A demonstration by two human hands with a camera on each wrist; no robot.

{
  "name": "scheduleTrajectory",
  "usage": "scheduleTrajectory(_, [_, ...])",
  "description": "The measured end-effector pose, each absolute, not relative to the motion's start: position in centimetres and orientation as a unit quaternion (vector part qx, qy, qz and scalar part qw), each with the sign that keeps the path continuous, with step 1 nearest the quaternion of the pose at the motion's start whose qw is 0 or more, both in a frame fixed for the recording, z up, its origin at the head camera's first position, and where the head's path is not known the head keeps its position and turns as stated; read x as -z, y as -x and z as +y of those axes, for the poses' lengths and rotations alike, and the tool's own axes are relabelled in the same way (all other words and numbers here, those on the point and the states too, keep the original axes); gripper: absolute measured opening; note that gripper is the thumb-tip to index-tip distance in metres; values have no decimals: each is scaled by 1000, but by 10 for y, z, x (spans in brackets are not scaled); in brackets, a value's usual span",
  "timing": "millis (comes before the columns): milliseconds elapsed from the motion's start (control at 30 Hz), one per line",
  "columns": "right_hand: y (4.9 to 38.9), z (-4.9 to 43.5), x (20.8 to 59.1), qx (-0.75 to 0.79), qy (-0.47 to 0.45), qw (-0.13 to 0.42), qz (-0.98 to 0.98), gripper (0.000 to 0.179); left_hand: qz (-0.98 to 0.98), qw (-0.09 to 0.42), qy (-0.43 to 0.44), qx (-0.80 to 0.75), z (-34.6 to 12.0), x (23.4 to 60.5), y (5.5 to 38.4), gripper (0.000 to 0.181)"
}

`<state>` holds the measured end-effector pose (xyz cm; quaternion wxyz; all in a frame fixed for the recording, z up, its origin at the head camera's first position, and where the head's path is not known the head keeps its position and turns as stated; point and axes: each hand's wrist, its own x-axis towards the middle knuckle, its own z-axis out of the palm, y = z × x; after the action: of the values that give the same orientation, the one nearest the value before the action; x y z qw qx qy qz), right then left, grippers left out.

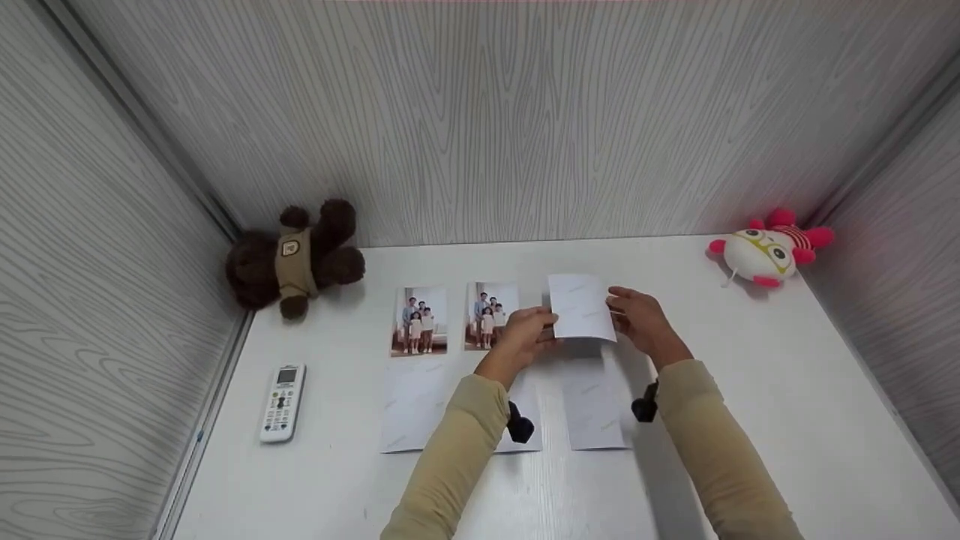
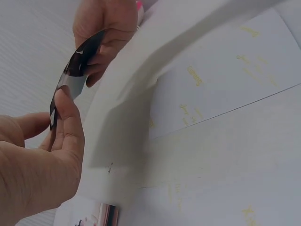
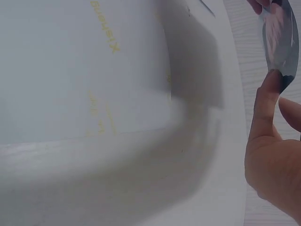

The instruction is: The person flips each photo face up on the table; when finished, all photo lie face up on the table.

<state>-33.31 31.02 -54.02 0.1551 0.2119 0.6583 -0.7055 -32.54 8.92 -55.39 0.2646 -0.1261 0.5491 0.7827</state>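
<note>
Between both hands a photo print (image 1: 582,307) is held above the table, its white back toward the head camera and its sheet bowed. My left hand (image 1: 527,332) pinches the left edge between thumb and fingers. At the opposite edge, my right hand (image 1: 640,319) grips it the same way. The glossy picture side (image 2: 77,61) shows at a steep angle in the left wrist view. Two family photos (image 1: 419,321) (image 1: 491,315) lie face up to the left. Closer to me are face-down white sheets (image 1: 596,405) (image 1: 412,405), another partly covered by my left forearm.
A brown teddy bear (image 1: 296,259) lies at the back left, with a white remote control (image 1: 283,403) in front of it. A pink and white plush toy (image 1: 769,249) rests in the back right corner. Grey wood-grain panels (image 1: 510,120) wall the table on three sides.
</note>
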Motion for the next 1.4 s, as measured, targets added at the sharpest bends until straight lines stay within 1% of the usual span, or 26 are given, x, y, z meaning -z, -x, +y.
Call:
scheduleTrajectory(167, [325, 307, 530, 712, -204, 161, 652, 53, 561, 263, 120, -776, 88, 552, 324, 43])
scheduleTrajectory(300, [322, 305, 526, 719, -200, 158, 647, 53, 618, 228, 100, -746, 84, 552, 324, 47])
scheduleTrajectory(367, [323, 305, 527, 725, -200, 156, 641, 53, 673, 193, 75, -710, 82, 553, 325, 53])
scheduleTrajectory(433, [324, 304, 528, 730, -199, 155, 635, 52, 768, 139, 7, -625, 79, 555, 326, 61])
scheduleTrajectory(533, [325, 303, 530, 736, -195, 158, 629, 51, 882, 38, -99, -459, 75, 558, 327, 68])
scheduleTrajectory(600, [326, 302, 532, 737, -193, 162, 627, 51, 917, -31, -155, -366, 74, 560, 326, 66])
scheduleTrajectory(733, [330, 299, 538, 732, -196, 173, 630, 53, 916, -86, -222, -323, 72, 563, 325, 54])
scheduleTrajectory(833, [331, 297, 541, 727, -196, 173, 635, 54, 905, -111, -246, -328, 73, 564, 325, 50])
scheduleTrajectory(933, [330, 296, 542, 728, -188, 170, 637, 54, 895, -112, -243, -356, 72, 564, 324, 44])
scheduleTrajectory(1133, [326, 300, 544, 728, -149, 172, 647, 54, 894, -112, -177, -397, 69, 561, 327, 13])
scheduleTrajectory(1167, [326, 301, 544, 722, -143, 171, 655, 55, 894, -109, -163, -403, 68, 560, 328, 12])
scheduleTrajectory(1267, [325, 304, 542, 702, -141, 159, 679, 53, 883, -83, -122, -446, 66, 556, 330, 28])
scheduleTrajectory(1333, [325, 305, 541, 690, -144, 147, 694, 51, 863, -50, -96, -494, 65, 553, 332, 35])
scheduleTrajectory(1400, [325, 306, 539, 684, -142, 138, 703, 51, 829, -13, -68, -555, 65, 549, 332, 36])
